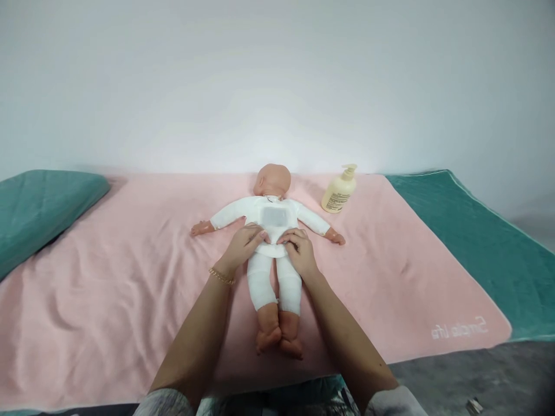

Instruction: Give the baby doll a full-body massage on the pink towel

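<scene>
A baby doll (pixel 274 248) lies face down with its head away from me, arms spread and legs toward me. Its torso and limbs are white, its head, hands and feet bare plastic. A grey rectangular panel (pixel 274 216) shows on its upper back. My left hand (pixel 245 242) rests on the left of the doll's lower back, fingers curled and thumb close to the index finger, pinching the white surface. Mirroring it on the right side, my right hand (pixel 299 247) pinches there too. Both sets of fingertips sit just below the panel, a small gap apart.
A cream pump bottle (pixel 339 193) stands beyond the doll's right-side arm. Beneath everything spreads a pink blanket (pixel 143 277) over a green padded sheet (pixel 489 248). A green pillow (pixel 47 208) lies at the left, and a pale wall (pixel 277 81) rises behind.
</scene>
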{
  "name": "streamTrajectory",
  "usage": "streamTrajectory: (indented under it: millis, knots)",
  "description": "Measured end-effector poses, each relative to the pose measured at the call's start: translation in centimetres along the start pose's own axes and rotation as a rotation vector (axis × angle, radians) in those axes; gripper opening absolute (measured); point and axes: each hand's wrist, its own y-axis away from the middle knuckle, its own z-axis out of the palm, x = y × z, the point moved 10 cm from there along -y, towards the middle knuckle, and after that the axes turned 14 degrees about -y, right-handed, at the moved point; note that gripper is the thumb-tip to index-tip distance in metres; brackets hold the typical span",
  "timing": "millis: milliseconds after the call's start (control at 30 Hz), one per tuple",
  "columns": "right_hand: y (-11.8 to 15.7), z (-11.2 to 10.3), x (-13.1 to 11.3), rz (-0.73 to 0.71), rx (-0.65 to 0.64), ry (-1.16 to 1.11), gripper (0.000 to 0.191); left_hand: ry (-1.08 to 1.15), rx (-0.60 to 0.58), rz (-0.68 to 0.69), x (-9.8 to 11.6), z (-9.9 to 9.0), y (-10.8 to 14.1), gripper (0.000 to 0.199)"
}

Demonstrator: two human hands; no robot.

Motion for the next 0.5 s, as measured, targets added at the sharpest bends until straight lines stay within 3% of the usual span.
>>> streamTrajectory:
  millis: [167,333,500]
  knots:
    - [0.4,-0.4,-0.8,-0.070,0.028,0.018,0.033,0.028,0.040,0.007,0.2,-0.4,0.3,0.046]
    - [0.7,-0.8,-1.7,-0.139,0.070,0.065,0.031,-0.005,0.161,0.055,0.8,-1.5,0.4,0.044]
    - [0.4,-0.7,-1.3,-0.107,0.061,0.071,0.024,-0.053,0.091,0.039,0.7,-0.8,0.2,0.044]
